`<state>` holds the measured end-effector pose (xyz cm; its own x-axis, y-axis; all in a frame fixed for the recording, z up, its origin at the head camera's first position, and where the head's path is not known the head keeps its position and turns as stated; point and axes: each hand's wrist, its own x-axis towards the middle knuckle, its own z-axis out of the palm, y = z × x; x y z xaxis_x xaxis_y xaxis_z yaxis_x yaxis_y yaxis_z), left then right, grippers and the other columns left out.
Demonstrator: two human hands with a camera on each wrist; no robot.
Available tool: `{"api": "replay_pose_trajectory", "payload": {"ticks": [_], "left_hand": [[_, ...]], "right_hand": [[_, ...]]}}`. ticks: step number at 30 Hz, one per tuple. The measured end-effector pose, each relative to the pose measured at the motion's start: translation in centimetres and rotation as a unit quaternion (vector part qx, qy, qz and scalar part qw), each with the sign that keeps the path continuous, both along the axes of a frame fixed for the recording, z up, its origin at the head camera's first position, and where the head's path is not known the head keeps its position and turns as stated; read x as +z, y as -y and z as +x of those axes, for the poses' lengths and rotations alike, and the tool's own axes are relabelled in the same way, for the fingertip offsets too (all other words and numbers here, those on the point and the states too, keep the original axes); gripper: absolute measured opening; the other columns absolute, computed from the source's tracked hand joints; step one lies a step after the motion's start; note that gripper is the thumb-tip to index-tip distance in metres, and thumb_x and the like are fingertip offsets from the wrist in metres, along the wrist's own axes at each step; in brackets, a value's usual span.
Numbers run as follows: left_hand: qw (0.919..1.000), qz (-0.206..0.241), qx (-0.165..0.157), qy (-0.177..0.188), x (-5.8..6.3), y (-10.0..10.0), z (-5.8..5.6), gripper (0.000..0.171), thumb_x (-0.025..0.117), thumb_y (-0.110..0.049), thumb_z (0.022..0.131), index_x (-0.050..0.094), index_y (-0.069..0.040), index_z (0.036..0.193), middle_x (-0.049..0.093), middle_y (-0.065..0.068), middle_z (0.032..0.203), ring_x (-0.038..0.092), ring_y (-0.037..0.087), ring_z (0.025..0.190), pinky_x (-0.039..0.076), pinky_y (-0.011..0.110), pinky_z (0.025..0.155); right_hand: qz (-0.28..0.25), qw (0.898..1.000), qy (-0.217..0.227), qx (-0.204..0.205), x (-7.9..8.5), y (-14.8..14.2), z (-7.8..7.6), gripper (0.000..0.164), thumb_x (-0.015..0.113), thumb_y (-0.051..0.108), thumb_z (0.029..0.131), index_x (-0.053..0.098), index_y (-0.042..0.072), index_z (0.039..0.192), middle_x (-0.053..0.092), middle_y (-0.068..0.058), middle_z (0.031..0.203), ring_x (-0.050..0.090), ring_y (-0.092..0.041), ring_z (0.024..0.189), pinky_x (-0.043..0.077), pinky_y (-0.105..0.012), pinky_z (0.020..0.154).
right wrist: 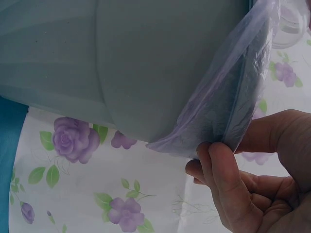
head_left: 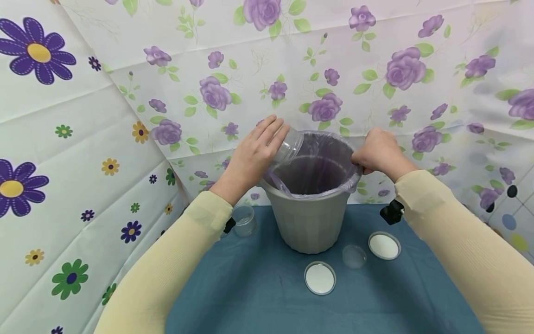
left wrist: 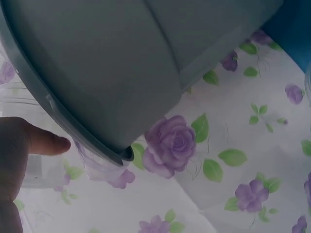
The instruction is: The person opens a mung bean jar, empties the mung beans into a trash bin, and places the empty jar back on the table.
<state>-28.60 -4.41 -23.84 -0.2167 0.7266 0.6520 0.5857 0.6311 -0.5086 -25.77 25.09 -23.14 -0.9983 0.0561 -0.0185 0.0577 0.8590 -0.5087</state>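
My left hand [head_left: 256,150] grips a clear plastic jar [head_left: 293,147], tilted over the left side of the bin's mouth. In the left wrist view the thumb [left wrist: 46,141] lies across the jar [left wrist: 41,172], close by the rim. A grey bin [head_left: 308,225] stands upright, lined with a thin purple plastic bag [head_left: 329,162] folded over its rim. At the right side of the rim my right hand [head_left: 381,153] pinches the bag's edge. The right wrist view shows the fingers [right wrist: 226,170] and thumb on the bag [right wrist: 204,111] there.
Another clear jar [head_left: 244,221] stands left of the bin on the blue tablecloth [head_left: 258,297]. In front and to the right lie two round lids with white insides, one lid [head_left: 320,278] nearer and one lid [head_left: 384,246] farther, with a clear disc [head_left: 354,256] between. A flowered sheet [head_left: 250,55] hangs behind.
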Motion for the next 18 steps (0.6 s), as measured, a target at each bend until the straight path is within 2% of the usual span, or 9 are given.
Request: {"api": "replay_pose_trajectory", "payload": {"ticks": [7,13,18], "left_hand": [[0.9979,0.046,-0.007,0.044,-0.03,0.15,0.1,0.047,0.055,0.003,0.087,0.05,0.0,0.133,0.053,0.017,0.132,0.044,0.03,0.13,0.035,0.031,0.111],[0.991,0.081,0.0,0.106,-0.09,0.56,0.27,0.081,0.082,-0.017,0.068,0.043,-0.001,0.137,0.049,0.017,0.135,0.042,0.03,0.13,0.032,0.031,0.113],[0.9841,0.112,-0.002,0.138,-0.13,0.88,0.51,0.087,0.084,-0.027,0.066,0.042,-0.001,0.137,0.048,0.015,0.135,0.042,0.028,0.129,0.034,0.032,0.112]], "right_hand": [[0.002,1.0,0.004,-0.001,-0.04,-0.01,0.03,0.02,0.058,0.015,0.073,0.067,0.0,0.063,0.064,-0.008,0.051,0.064,-0.019,0.046,0.052,-0.032,0.049],[0.001,1.0,0.002,-0.001,-0.06,-0.02,0.08,0.021,0.059,0.015,0.074,0.067,-0.001,0.063,0.064,-0.008,0.051,0.064,-0.019,0.046,0.052,-0.032,0.05],[0.002,1.0,0.001,-0.003,-0.01,0.04,0.07,0.02,0.059,0.016,0.074,0.067,-0.001,0.065,0.065,-0.009,0.052,0.064,-0.019,0.046,0.052,-0.032,0.049]]}}
